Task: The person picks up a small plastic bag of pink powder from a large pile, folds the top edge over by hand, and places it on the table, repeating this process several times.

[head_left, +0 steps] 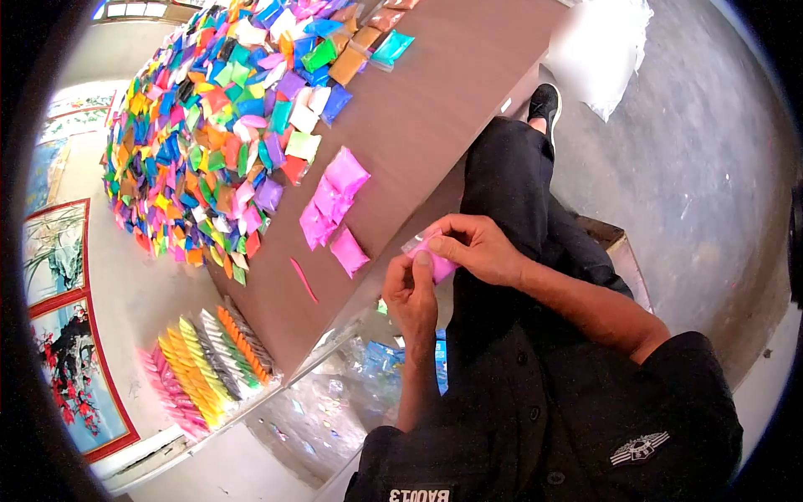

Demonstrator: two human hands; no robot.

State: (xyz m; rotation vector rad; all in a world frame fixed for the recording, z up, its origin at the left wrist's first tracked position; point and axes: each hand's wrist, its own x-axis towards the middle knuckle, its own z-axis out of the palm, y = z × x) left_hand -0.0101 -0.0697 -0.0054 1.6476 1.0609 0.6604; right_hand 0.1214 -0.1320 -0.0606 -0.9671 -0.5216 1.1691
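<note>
Over the lap, just off the table's edge, both hands hold one small pink packet [442,267] with a clear top. My left hand [408,289] pinches its near side between thumb and fingers. The fingers of my right hand [477,248] are closed on the clear upper end. On the brown table [418,125], a few pink packets [332,198] lie bunched together, and a single pink packet [349,252] lies nearer to my left hand. A thin pink strip [304,279] rests on the tabletop beside them.
A large heap of multicoloured packets [217,134] covers the table's far left. Rows of coloured packets [205,364] stand at the lower left corner. A white bag [598,54] is on the floor at upper right. Below the table edge lie plastic wrappers [381,360].
</note>
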